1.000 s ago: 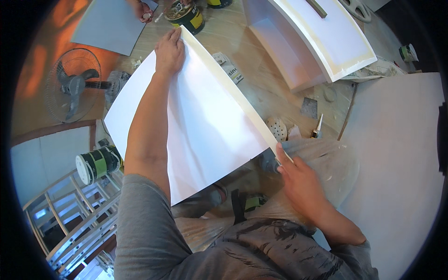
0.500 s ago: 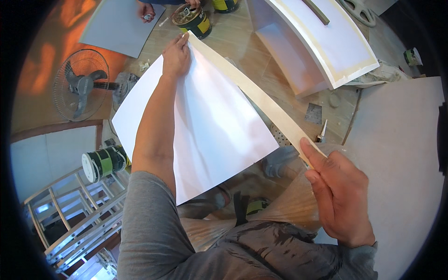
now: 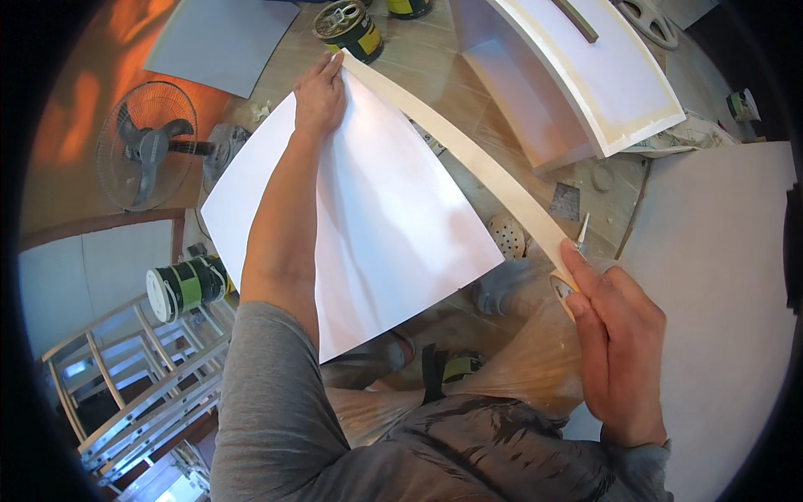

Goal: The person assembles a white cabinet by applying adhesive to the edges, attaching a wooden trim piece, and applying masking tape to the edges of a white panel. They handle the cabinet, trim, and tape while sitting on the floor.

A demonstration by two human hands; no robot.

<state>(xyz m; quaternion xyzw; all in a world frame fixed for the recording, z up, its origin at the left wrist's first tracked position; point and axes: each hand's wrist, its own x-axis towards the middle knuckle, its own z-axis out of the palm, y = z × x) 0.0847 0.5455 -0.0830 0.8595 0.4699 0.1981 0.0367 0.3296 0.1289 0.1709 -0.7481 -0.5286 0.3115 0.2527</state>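
Note:
A large white sheet [image 3: 393,226], loosely curved, hangs before me. At its far corner my left hand [image 3: 319,96] grips the edge, fingers pressed together over the end of a strip of masking tape [image 3: 468,155]. From there the pale tape runs taut toward me, bowing away from the sheet's right side with a gap along most of its length. My right hand [image 3: 615,335] holds the masking tape roll [image 3: 562,287] at the tape's near end, thumb and fingers closed about it; the roll is partly hidden by the fingers.
A curved white panel piece [image 3: 577,92] lies at the far right, a bar on top. Paint cans [image 3: 347,29] stand at the back. To the left are a fan [image 3: 150,151], a green-labelled bucket [image 3: 184,289] and a metal ladder [image 3: 142,385]. A sanding disc [image 3: 506,237] lies beyond the sheet.
My right hand has shifted slightly, and the tape now bows further from the sheet, with more of the roll showing. Another person's hands at the far paint can have left the view.

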